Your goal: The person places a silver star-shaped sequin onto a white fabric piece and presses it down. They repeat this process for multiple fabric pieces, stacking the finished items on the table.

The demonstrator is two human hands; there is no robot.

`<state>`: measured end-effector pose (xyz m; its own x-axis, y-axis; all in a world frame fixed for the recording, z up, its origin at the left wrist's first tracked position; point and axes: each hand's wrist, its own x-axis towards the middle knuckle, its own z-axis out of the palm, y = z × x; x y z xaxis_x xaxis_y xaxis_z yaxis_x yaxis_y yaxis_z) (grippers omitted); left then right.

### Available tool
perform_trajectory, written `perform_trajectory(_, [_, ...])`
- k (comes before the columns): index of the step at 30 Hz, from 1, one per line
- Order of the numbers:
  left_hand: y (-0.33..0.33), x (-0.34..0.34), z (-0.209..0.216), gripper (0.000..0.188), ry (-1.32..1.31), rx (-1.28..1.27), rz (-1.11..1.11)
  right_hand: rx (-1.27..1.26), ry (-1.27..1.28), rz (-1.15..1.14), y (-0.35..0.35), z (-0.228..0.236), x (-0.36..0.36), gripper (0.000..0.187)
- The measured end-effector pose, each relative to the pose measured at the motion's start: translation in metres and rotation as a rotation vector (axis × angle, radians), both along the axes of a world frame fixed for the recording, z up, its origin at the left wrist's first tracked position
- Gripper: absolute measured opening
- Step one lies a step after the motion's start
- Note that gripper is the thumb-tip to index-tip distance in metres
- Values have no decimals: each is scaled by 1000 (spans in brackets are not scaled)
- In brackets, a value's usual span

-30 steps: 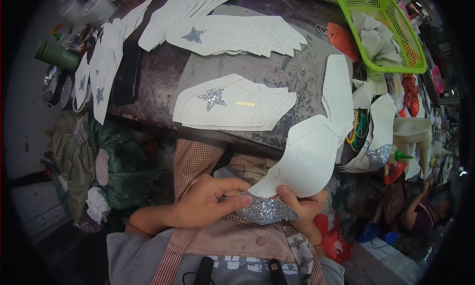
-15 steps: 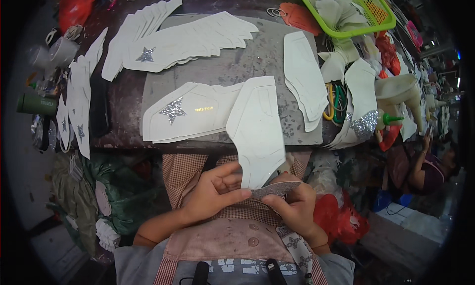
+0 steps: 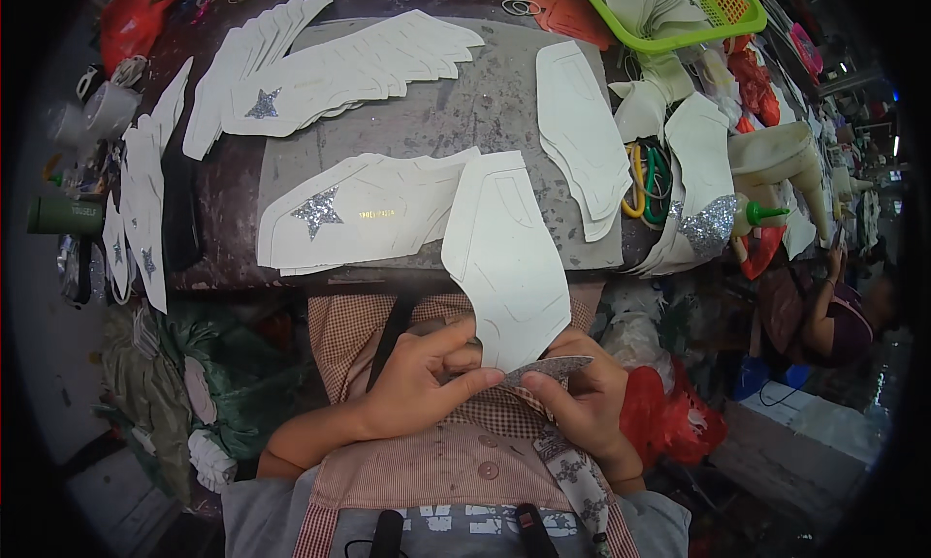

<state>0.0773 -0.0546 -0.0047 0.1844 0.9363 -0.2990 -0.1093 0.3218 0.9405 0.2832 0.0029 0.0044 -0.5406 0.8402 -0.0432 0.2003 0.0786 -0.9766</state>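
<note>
A white shoe-upper piece (image 3: pixel 509 257) reaches from my hands over the table's near edge, its far end beside another white upper piece with a silver glitter star (image 3: pixel 317 212). Along its near edge lies a small grey piece (image 3: pixel 551 368), curved on one side. My left hand (image 3: pixel 427 369) pinches the white piece's near left corner, thumb on top at the join with the grey piece. The thumb of my right hand (image 3: pixel 585 393) presses on the grey piece, with the fingers beneath and partly hidden.
Fanned white upper pieces (image 3: pixel 359 68) lie on a grey board (image 3: pixel 475 102). More stacked white pieces (image 3: pixel 582 131) lie to the right, near a green-tipped bottle (image 3: pixel 747 215). A lime-green basket (image 3: pixel 669 42) stands at the far right. Another person (image 3: pixel 834 311) sits at right.
The white piece has swung slightly, its near right part now showing more beside my right hand. Both hands stay at the grey piece. The whole view has shifted a little.
</note>
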Motion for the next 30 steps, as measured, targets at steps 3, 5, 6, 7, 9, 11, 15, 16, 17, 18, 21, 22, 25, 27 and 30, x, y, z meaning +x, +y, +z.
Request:
perform_trajectory(3, [2,-1,-4,47,30,87,-20,-308,134,-65,-3,1,-3,21])
perform_trajectory(5, [5,0,-13,46,-46,136,16,-446,189,-88,-3,3,-5,23])
perform_trajectory(6, [7,3,-20,45,-118,147,47,-457,186,-78,-2,3,-4,24])
perform_trajectory(7, [10,4,-23,44,-191,157,76,-468,184,-69,-1,4,-5,25])
perform_trajectory(9, [21,9,-19,44,-345,88,134,-489,187,-87,-1,6,-5,23])
perform_trajectory(11, [27,14,-15,44,-369,37,150,-470,125,-104,0,6,-4,23])
perform_trajectory(15, [32,20,-9,40,-151,19,81,-359,-24,-123,2,1,2,24])
perform_trajectory(16, [33,20,-8,38,-95,23,59,-332,-34,-124,2,1,3,24])
perform_trajectory(17, [35,20,-7,37,-76,19,44,-343,-63,-116,3,3,4,24])
perform_trajectory(18, [37,20,-6,36,-57,15,29,-354,-92,-107,4,8,5,25])
perform_trajectory(21, [37,24,-8,35,-59,10,78,-140,-170,-88,5,4,13,22])
perform_trajectory(22, [36,25,-9,36,-69,9,111,-27,-194,-83,5,1,15,21])
perform_trajectory(25, [31,25,-12,35,-71,22,103,43,-161,-151,3,4,15,17])
perform_trajectory(27, [31,22,-15,35,-113,10,89,148,-151,-144,4,-3,14,12])
perform_trajectory(30, [30,17,-17,37,-110,11,47,153,-99,-154,4,-6,11,8])
